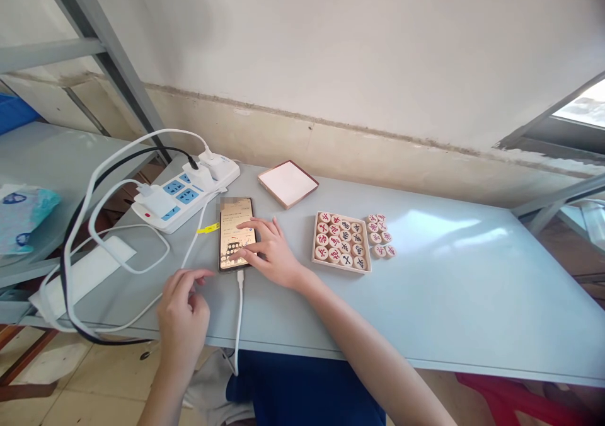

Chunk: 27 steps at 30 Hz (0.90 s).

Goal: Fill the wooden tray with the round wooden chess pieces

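A smartphone lies face up on the grey tabletop, its screen lit with text and what looks like a chat. My right hand spreads over its right side, fingers apart and fingertips at the screen, holding nothing. Just left of the phone's lower end, my left hand hovers with fingers loosely curled and nothing visible in them. A white charging cable runs from the phone's bottom edge down past the table edge. A yellow tag sticks out at the phone's left side.
An open box of Chinese chess pieces stands to the right, with several loose pieces beside it. Behind lies the box lid. A power strip with looping cables and a white flat block occupy the left.
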### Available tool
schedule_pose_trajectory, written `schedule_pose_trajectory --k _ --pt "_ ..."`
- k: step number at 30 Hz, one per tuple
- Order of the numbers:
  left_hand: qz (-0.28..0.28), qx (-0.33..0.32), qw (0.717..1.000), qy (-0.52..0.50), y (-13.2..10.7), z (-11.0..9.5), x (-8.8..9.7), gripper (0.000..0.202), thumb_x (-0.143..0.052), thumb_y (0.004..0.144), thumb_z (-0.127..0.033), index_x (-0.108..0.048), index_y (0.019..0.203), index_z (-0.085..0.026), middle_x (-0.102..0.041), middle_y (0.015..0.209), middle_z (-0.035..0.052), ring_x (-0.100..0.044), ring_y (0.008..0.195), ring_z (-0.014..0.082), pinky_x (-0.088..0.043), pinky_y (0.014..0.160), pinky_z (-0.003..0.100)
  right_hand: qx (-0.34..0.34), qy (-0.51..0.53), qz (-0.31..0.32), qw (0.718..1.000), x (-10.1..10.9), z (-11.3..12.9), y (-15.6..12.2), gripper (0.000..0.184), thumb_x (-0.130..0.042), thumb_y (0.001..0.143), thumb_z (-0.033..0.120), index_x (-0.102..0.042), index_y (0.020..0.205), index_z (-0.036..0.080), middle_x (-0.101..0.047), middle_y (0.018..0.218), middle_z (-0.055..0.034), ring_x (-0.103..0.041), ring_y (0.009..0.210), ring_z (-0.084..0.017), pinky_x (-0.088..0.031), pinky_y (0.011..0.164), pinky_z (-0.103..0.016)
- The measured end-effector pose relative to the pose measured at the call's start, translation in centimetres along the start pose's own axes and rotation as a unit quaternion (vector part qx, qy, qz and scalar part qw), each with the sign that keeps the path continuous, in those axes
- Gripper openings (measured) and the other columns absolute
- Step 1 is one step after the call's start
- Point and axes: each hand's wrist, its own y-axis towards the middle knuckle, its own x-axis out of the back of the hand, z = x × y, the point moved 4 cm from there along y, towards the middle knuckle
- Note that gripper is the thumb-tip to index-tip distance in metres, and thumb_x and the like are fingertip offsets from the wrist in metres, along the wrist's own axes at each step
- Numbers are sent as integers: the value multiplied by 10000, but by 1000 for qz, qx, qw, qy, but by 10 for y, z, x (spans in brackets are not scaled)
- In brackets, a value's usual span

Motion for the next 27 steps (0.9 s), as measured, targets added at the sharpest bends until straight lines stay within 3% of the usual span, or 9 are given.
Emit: schedule_pose_trajectory --k 20,27 --pt "-1 -1 1000 3 0 -1 1 344 -361 656 6 -580 829 -196 -517 760 18 -512 754 161 -408 681 272 37 -17 15 999 -5 2 -1 268 -461 894 420 -712 911 328 -439 1339 34 -251 1323 -209 -47 1106 -481" --pt "-2 -1 1000 -2 0 -1 1 356 -357 645 10 -583 825 -198 -517 765 18 -509 754 160 -407 671 265 -39 -5 -45 998 0 -7 2 300 -402 931 355 -702 939 363 -477 1284 31 -296 1293 -181 -49 1109 -453"
